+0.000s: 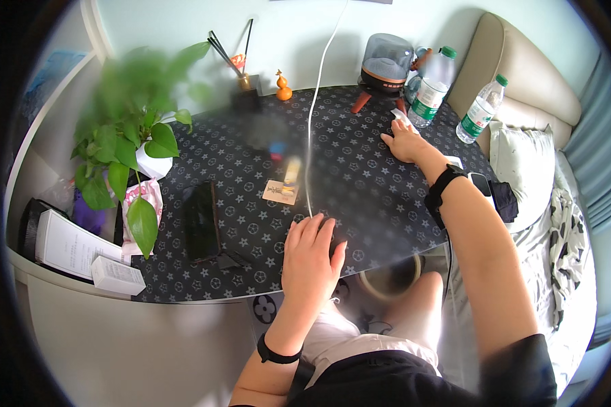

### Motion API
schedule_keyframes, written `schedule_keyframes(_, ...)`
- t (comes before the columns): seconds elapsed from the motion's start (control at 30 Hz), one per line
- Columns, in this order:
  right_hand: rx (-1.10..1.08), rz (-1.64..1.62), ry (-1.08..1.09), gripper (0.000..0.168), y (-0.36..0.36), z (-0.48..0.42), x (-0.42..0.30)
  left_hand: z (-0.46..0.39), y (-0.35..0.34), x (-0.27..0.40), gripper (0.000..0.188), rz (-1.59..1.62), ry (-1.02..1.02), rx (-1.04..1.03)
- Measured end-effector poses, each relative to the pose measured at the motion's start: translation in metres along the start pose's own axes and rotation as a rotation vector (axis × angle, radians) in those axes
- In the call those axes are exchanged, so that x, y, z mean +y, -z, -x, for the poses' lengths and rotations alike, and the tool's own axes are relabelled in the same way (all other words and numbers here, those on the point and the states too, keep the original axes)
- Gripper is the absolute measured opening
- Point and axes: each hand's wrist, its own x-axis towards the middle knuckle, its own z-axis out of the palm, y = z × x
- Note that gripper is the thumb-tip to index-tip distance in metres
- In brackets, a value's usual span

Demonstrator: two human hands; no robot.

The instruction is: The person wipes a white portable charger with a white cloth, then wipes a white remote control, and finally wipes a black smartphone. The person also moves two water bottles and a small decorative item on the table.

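My left hand [313,249] lies palm down near the table's front edge, its thumb apart from the fingers. The lower end of a white cable [313,102] meets its fingertips; what lies under the palm is hidden. Farther back on the right, my right hand [406,143] reaches across the dark patterned tablecloth [265,224], its fingers on a crumpled white tissue [403,119]. Just beyond that hand stand a plastic water bottle [427,96] with a green cap and a speaker-like device [387,63] on reddish legs. A second water bottle [481,112] is to the right.
A potted plant [154,160], a dark phone-like slab [201,221] and a white box [117,274] are on the left. A small card [275,193] lies mid-table. Behind are a reed diffuser [243,81] and an orange gourd ornament [283,90]. A smartwatch [479,184] lies right, beside the bed.
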Motion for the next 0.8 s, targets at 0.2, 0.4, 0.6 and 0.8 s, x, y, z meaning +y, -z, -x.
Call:
schedule_keyframes(0.2,0.014,0.045,-0.074,0.076,-0.007,0.022,-0.012,0.0,-0.002,0.003,0.04,-0.014,0.002,0.003)
schedule_keyframes(0.4,0.046,-0.022,0.176,0.072,-0.008,0.055,-0.041,0.002,-0.005,0.003,0.04,-0.033,0.004,0.0)
schedule_keyframes(0.6,0.097,-0.063,0.486,0.067,-0.02,0.103,-0.075,0.002,-0.005,0.003,0.043,0.0,-0.001,0.001)
schedule_keyframes(0.8,0.068,-0.093,0.715,0.062,-0.013,0.165,-0.081,0.002,0.0,-0.001,0.055,0.044,0.016,0.013)
